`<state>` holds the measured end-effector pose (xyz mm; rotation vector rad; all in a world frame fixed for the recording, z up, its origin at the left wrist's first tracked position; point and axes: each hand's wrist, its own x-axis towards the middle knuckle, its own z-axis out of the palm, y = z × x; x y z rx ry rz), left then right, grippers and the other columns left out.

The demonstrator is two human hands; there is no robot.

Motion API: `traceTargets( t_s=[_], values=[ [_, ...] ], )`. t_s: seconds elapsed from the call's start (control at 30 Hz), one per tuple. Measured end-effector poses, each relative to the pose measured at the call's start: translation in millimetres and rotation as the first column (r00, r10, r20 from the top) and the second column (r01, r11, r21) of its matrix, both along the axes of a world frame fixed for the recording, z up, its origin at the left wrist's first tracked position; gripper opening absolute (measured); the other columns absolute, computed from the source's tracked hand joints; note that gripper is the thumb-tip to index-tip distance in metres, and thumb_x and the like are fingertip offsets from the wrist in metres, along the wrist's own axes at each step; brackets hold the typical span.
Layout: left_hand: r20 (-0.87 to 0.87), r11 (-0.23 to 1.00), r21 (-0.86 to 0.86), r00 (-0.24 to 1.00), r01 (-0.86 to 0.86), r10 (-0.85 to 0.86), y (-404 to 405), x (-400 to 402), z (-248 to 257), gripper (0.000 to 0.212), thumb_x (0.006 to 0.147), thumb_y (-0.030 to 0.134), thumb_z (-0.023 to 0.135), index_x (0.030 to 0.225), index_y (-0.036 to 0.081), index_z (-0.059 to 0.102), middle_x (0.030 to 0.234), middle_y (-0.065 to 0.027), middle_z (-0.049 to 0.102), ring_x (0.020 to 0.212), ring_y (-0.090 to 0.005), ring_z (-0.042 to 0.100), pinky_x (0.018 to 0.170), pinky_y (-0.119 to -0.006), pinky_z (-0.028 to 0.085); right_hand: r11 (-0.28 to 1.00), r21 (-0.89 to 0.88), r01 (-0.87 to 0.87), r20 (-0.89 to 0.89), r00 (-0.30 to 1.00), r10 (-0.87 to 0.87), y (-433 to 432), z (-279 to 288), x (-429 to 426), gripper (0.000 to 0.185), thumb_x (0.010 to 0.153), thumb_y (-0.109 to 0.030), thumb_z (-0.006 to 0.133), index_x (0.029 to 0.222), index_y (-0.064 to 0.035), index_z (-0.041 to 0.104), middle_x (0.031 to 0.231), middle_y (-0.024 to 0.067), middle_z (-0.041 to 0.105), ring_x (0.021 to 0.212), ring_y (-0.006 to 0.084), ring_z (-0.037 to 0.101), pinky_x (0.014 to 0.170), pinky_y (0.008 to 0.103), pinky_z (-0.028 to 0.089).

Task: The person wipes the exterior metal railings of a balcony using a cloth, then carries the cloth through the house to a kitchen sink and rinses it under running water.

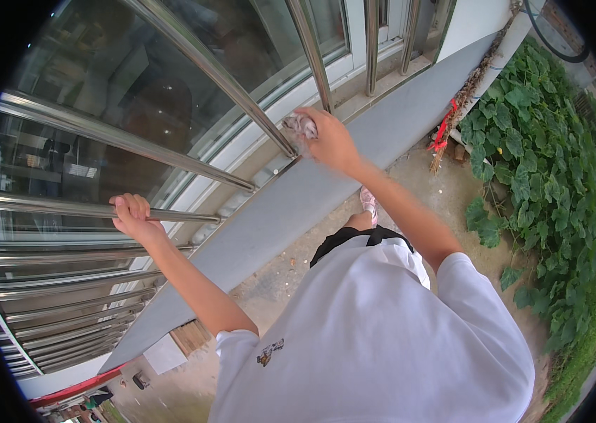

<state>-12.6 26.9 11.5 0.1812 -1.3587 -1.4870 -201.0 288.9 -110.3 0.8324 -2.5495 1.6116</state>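
My left hand [131, 214] is closed around a polished metal bar [55, 205] of the window grille. Farther along the window, my right hand [329, 138] holds a crumpled, greyish-white cloth [300, 127] against the sill, between the feet of two bars. The hand and the cloth are slightly blurred. Behind the bars is a sliding window with a white frame [219, 161] and dark, reflecting glass [171, 106]. The narrow window sill [356, 104] runs under the frame, above a grey wall [271, 211].
Upright metal bars line the whole window. Leafy green vines [530, 143] grow at the right, near a white pipe [504, 47] with a red ribbon [443, 127] beside it. A white board [165, 353] and a wooden piece [189, 337] lie at the wall's foot. The ground is concrete.
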Motion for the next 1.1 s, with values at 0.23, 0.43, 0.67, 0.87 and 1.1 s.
traceTargets(
  t_s=[0.23, 0.43, 0.67, 0.87, 1.1],
  values=[
    [0.205, 0.881, -0.172, 0.859, -0.440, 0.469, 42, -4, 13, 0.011, 0.085, 0.006, 0.048, 0.095, 0.002, 0.049, 0.078, -0.0049, 0.053, 0.067, -0.0110, 0.049, 0.058, -0.022, 0.040, 0.811, -0.086, -0.579, 0.370, 0.737, 0.565, -29, -12, -72, 0.024, 0.071, -0.010, 0.065, 0.092, 0.0001, 0.057, 0.085, 0.0086, 0.062, 0.078, 0.0181, 0.057, 0.076, 0.0318, 0.045],
    [0.081, 0.788, -0.490, 0.880, -0.374, 0.468, 123, 10, -48, 0.027, 0.082, -0.001, 0.048, 0.108, 0.000, 0.048, 0.112, -0.0133, 0.054, 0.101, -0.0211, 0.053, 0.080, -0.030, 0.044, 0.804, -0.275, -0.527, 0.395, 0.701, 0.595, -28, -10, -73, 0.034, 0.069, -0.013, 0.069, 0.099, -0.0011, 0.058, 0.091, 0.0062, 0.061, 0.085, 0.0133, 0.056, 0.080, 0.0268, 0.044],
    [0.482, 0.971, -0.177, 0.874, 0.163, -0.059, 120, -59, -81, 0.035, 0.084, 0.005, 0.053, 0.117, -0.001, 0.046, 0.119, -0.0142, 0.050, 0.111, -0.0218, 0.048, 0.093, -0.032, 0.037, 0.742, -0.483, -0.464, 0.202, 0.766, 0.611, -36, 9, -62, 0.038, 0.069, -0.008, 0.071, 0.104, -0.0010, 0.056, 0.095, 0.0056, 0.061, 0.085, 0.0128, 0.057, 0.078, 0.0251, 0.045],
    [0.324, 0.946, -0.155, 0.919, 0.284, -0.223, 100, -123, -92, 0.042, 0.083, 0.007, 0.056, 0.122, -0.002, 0.042, 0.121, -0.0133, 0.048, 0.117, -0.0221, 0.042, 0.101, -0.034, 0.028, 0.518, -0.830, -0.207, 0.378, 0.474, 0.796, -51, 27, -60, 0.033, 0.075, -0.006, 0.065, 0.106, -0.0005, 0.054, 0.101, 0.0072, 0.061, 0.090, 0.0155, 0.059, 0.082, 0.0276, 0.046],
    [0.427, 0.873, 0.038, 0.782, 0.486, -0.454, 87, -141, -89, 0.039, 0.082, 0.007, 0.058, 0.117, -0.002, 0.045, 0.115, -0.0086, 0.051, 0.110, -0.0166, 0.047, 0.094, -0.029, 0.036, 0.399, -0.916, 0.036, 0.378, 0.407, 0.831, -66, 24, -55, 0.033, 0.081, -0.018, 0.061, 0.109, -0.0045, 0.051, 0.103, 0.0072, 0.059, 0.096, 0.0165, 0.057, 0.084, 0.0311, 0.046]
  ],
)
